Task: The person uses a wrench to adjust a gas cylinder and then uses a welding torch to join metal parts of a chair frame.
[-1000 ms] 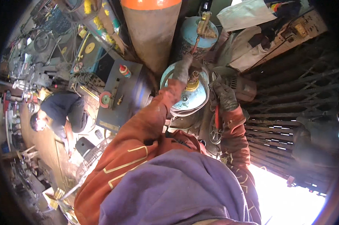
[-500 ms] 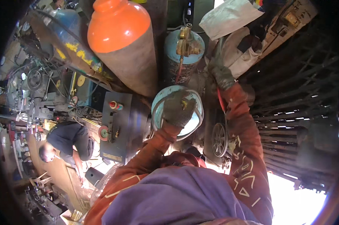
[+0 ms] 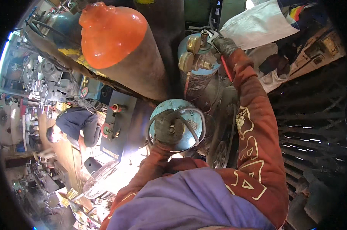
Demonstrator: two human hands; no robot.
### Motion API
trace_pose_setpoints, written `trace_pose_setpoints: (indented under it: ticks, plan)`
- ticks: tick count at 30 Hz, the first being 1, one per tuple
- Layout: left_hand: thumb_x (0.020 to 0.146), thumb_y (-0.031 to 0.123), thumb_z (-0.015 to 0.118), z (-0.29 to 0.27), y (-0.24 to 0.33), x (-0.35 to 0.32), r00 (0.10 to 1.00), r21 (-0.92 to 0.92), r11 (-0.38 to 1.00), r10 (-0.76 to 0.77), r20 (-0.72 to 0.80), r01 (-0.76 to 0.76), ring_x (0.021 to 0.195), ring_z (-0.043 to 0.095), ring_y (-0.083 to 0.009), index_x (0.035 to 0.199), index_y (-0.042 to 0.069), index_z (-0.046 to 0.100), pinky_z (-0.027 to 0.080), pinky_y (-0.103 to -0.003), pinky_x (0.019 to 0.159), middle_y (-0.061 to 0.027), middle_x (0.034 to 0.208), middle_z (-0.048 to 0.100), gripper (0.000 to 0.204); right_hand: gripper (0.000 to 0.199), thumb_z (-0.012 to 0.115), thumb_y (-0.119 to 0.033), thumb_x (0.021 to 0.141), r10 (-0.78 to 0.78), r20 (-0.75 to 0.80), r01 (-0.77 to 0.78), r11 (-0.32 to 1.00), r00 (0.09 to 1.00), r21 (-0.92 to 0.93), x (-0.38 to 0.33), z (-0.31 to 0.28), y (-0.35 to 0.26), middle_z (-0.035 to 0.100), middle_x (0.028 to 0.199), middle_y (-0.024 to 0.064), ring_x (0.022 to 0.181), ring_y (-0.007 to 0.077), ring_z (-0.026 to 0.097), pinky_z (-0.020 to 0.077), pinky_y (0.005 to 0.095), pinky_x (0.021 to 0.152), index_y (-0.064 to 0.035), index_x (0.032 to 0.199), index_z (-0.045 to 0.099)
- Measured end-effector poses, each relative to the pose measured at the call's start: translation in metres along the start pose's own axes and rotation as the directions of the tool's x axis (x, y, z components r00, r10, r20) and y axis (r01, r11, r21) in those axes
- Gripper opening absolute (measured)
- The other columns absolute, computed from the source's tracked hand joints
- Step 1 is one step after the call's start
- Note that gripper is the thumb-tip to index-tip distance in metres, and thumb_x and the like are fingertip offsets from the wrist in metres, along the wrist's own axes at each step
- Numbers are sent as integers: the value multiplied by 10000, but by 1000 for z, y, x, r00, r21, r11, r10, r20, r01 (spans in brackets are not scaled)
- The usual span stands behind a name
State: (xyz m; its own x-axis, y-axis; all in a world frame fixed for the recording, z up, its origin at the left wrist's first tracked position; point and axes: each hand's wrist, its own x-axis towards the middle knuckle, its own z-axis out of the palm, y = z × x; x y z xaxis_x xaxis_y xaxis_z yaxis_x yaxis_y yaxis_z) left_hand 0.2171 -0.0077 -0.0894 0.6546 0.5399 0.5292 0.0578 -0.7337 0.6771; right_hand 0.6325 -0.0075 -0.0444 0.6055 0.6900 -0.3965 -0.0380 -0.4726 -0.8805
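My left hand (image 3: 167,128), in a dark work glove, is closed at the top of a light-blue gas cylinder (image 3: 187,141) with a metal ring collar. A small brass fitting (image 3: 172,129) shows between its fingers; the rest of the valve is hidden. Further ahead stands a second blue cylinder (image 3: 197,82), carrying a brass regulator (image 3: 199,63) with round gauges. Also gloved, my right hand (image 3: 226,45) grips a wrench (image 3: 227,69) with a red handle. Its silver jaws are beside the valve stem at the regulator's top; contact cannot be made out.
A large grey cylinder with an orange top (image 3: 114,36) stands left of the regulator. Nearer is a dark metal box (image 3: 121,117) bearing small tools. A white cloth sack (image 3: 256,27) lies to the far right. A person (image 3: 75,124) crouches at left, near a fan (image 3: 100,179).
My right hand has moved forward and inward, bringing the wrench up beside the regulator's valve. My left hand stays at the near cylinder's top. The whole view has shifted somewhat.
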Motion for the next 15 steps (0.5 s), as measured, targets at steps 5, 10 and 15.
trace_pose_setpoints:
  ticks: [5, 10, 15]
  plan:
    - [857, 214, 695, 1, 2, -7, 998, 66, 996, -63, 1, 63, 939, 655, -384, 1087, 44, 685, 524, -489, 833, -183, 1034, 687, 286, 386, 695, -437, 921, 8, 53, -7, 1000, 999, -15, 14, -8, -8, 704, 775, 98, 606, 243, 647, 518, 385, 562, -70, 1037, 732]
    - [874, 252, 688, -4, 8, -4, 991, 43, 992, -118, 68, 115, 1014, 641, -388, 1116, 55, 685, 503, -506, 900, -182, 1090, 683, 312, 413, 714, -459, 901, 20, 87, -18, 1000, 996, -22, 18, -13, -12, 706, 771, 106, 601, 259, 657, 533, 397, 561, -72, 1043, 731]
    - [866, 235, 688, -1, 5, -11, 991, 0, 992, -123, 44, 123, 1017, 635, -399, 1142, 58, 672, 495, -517, 904, -186, 1094, 679, 328, 415, 721, -466, 897, 20, 98, -17, 999, 995, -27, 23, -14, -14, 699, 759, 99, 582, 250, 647, 516, 387, 537, -79, 1046, 725]
